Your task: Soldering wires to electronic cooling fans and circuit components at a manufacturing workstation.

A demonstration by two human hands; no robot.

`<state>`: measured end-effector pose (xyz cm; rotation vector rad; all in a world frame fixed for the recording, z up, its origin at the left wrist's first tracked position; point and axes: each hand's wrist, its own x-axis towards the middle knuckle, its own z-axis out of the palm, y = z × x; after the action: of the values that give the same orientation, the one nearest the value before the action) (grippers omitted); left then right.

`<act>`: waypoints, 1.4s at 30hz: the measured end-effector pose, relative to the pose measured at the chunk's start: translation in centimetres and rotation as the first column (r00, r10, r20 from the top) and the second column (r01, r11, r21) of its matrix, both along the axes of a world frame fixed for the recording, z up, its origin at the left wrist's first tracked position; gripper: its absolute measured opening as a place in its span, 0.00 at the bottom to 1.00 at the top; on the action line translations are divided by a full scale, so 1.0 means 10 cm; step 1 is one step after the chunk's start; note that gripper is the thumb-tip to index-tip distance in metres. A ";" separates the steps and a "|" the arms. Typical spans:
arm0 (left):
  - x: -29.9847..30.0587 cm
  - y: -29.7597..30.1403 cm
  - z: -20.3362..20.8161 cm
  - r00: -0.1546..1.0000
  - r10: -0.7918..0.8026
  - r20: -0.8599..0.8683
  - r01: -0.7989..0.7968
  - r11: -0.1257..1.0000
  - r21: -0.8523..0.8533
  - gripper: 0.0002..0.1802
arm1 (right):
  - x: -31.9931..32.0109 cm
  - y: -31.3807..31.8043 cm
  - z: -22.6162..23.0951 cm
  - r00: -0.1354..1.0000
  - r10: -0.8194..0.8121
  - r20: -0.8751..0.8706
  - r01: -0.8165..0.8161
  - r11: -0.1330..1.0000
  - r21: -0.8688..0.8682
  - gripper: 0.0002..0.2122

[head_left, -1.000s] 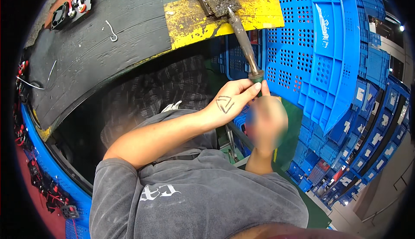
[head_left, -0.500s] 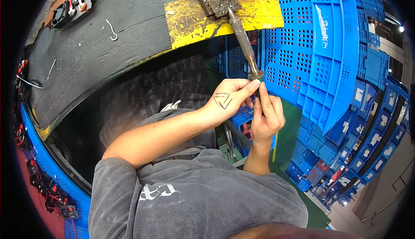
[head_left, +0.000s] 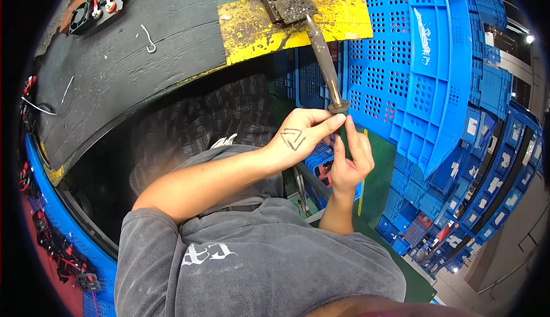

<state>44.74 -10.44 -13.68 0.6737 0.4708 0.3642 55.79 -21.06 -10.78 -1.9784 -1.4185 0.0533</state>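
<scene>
A large soldering iron [head_left: 325, 62] slants up from my hands, its long metal barrel pointing away from me. My left hand [head_left: 299, 137] is closed on the dark handle just below the round collar, thumb laid along it; the back of this hand bears a drawn triangular mark. Lower on the same handle, the fingers of my right hand [head_left: 351, 162] pinch it, partly hiding it. The iron's tip overlaps the near edge of a crusted, dirty metal tray [head_left: 289, 2] on the bench; whether they touch I cannot tell.
The bench has a black mat [head_left: 143, 76] and a worn yellow edge [head_left: 246, 30]. On the mat lie a small fan [head_left: 80, 18] with red wires and a bent white wire [head_left: 148, 39]. A blue perforated crate [head_left: 378, 59] stands right of the iron; shelves of blue bins [head_left: 487, 173] lie beyond.
The soldering iron has turned slightly and drawn a little toward me with both hands, its tip shifting slightly right and nearer. My grip looks the same.
</scene>
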 end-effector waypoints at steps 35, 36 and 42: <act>0.01 0.01 -0.24 0.994 -0.015 -0.109 0.020 0.999 0.044 0.21 | 0.03 -0.05 -0.19 0.819 -0.094 -0.566 0.053 0.995 -0.089 0.21; 0.00 0.01 -0.24 0.994 -0.015 -0.110 0.021 0.998 0.051 0.21 | 0.02 -0.06 -0.18 0.809 -0.112 -0.576 0.065 0.993 -0.102 0.21; -0.02 0.01 -0.21 0.996 -0.022 -0.086 0.028 0.997 0.071 0.19 | 0.03 -0.14 -0.19 0.601 -0.148 -0.785 0.094 0.989 -0.114 0.25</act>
<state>44.56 -10.32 -15.77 0.7670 0.5311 0.3310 56.05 -22.42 -12.65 -1.7202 -0.6775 0.8314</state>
